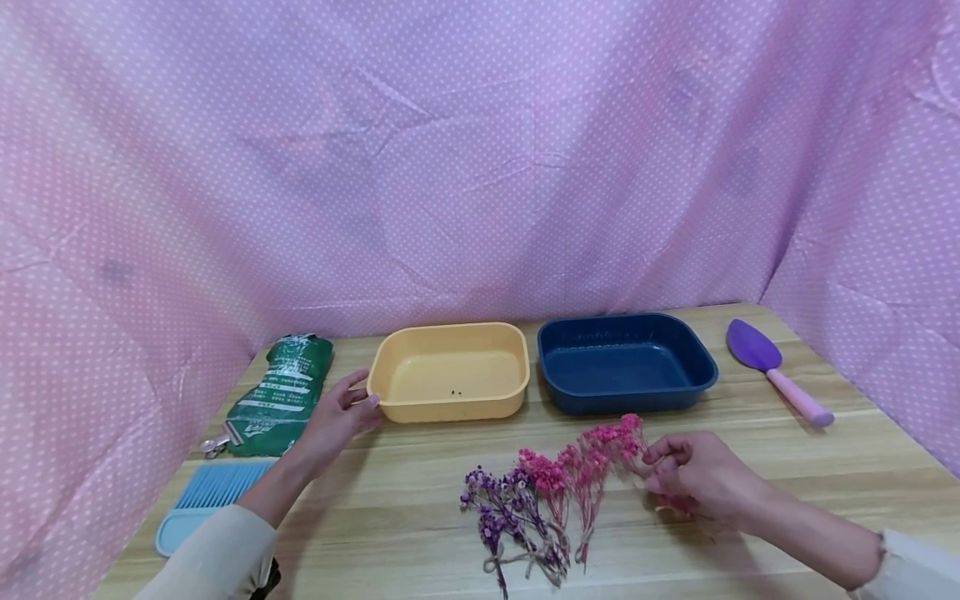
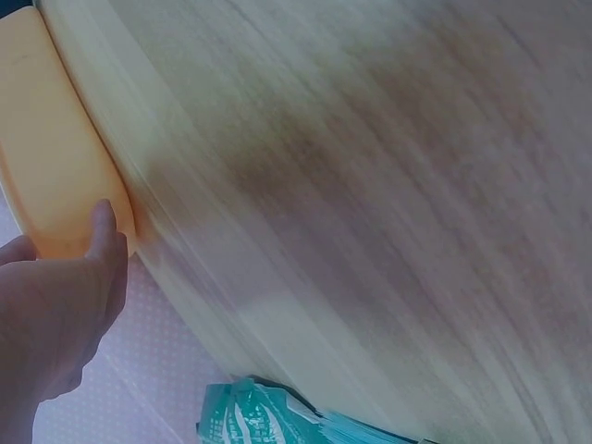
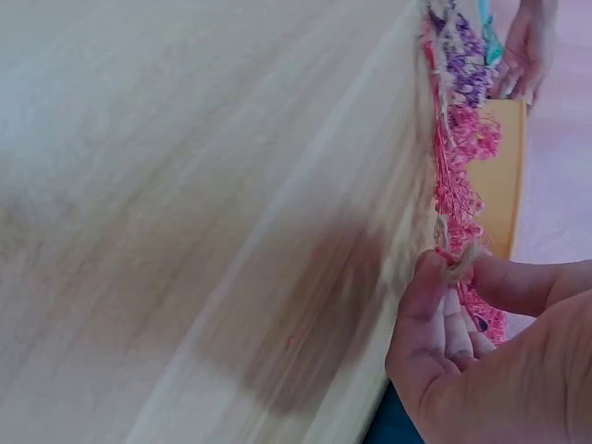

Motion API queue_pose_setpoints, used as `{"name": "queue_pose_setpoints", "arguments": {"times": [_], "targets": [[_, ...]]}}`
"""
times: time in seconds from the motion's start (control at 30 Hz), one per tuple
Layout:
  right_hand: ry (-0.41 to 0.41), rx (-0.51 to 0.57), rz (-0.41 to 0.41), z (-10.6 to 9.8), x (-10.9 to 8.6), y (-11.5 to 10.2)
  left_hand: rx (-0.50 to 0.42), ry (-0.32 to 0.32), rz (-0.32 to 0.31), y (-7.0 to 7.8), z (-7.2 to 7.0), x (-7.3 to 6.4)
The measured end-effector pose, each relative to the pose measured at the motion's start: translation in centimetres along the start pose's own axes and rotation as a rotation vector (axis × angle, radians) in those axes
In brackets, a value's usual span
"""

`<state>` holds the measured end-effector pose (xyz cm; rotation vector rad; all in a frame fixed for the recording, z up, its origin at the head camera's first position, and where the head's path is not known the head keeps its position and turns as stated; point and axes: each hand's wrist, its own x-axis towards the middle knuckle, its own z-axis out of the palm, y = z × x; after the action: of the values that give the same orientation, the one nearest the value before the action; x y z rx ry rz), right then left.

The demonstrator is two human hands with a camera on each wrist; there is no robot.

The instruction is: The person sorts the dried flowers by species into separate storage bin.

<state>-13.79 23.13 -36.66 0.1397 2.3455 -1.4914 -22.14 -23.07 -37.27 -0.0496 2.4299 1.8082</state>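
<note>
Noting right hand pinching pink flowers by the twine, six o'clock from navy tray; likely light, brittle, best held at bound stems. Left hand, fingers apart, touches yellow tray.

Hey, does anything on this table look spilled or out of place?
A few dark specks lie inside the yellow tray, near its front rim, odd because the rest looks bare. In the right wrist view, a tiny reddish bit lies alone on the table, apart from the pink flowers.
</note>
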Motion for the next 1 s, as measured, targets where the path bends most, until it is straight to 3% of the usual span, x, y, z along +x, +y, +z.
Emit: {"name": "queue_pose_setpoints", "arguments": {"times": [0.13, 0.33, 0.6, 0.83, 1.0], "targets": [[-0.060, 0.090, -0.009, -0.3, -0.2, -0.1, 0.000, 0.005, -0.005, 0.0, 0.0, 0.0], [-0.126, 0.137, -0.048, -0.7, -0.4, -0.2, 0.006, 0.000, -0.004, 0.0, 0.0, -0.1], [-0.060, 0.134, -0.090, -1.0, -1.0, -1.4, 0.006, -0.003, -0.017, 0.1, 0.0, -0.1], [-0.101, 0.207, -0.132, -0.7, -0.9, -1.6, 0.001, -0.013, -0.001, 0.1, -0.1, -0.2], [-0.079, 0.171, -0.152, -0.3, -0.7, -1.0, -0.011, -0.027, 0.010, 0.1, -0.1, -0.3]]}}
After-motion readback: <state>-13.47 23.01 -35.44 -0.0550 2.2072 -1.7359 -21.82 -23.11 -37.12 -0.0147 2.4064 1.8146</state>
